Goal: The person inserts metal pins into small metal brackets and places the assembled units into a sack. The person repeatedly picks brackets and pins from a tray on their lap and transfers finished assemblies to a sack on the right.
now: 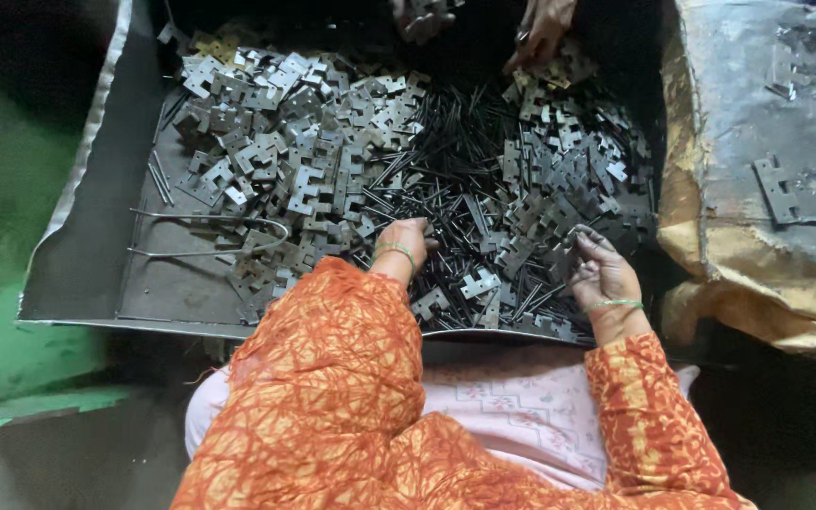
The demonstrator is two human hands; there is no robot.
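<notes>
Heap of flat grey metal hinge plates (332,142) fills a shallow sheet-metal tray (96,246). The plates spread from the far left corner to the right edge. A dark bundle of thin metal pins (446,179) lies across the middle of the heap, between 2 banks of plates.

Left hand (406,241) is palm down on the pins near the front of the tray. Its fingers are curled under into the pile; whether they grip anything cannot be told. A green bangle sits at the wrist.

Right hand (599,272) rests at the tray's front right, palm up and fingers loosely bent, narrow. The fingertips touch plates at the edge of the heap. No single piece can be made out as held. A green bangle is on this wrist too.

Both arms wear orange patterned sleeves (332,378).

A bent wire loop (210,234) lies on the bare tray floor at left.

At the far edge, another person's hand (542,33) reaches into the plates.

At right, a worn sack-covered surface (757,236) carries 1 larger hinge plate (776,189). Green floor (11,321) lies at left.
</notes>
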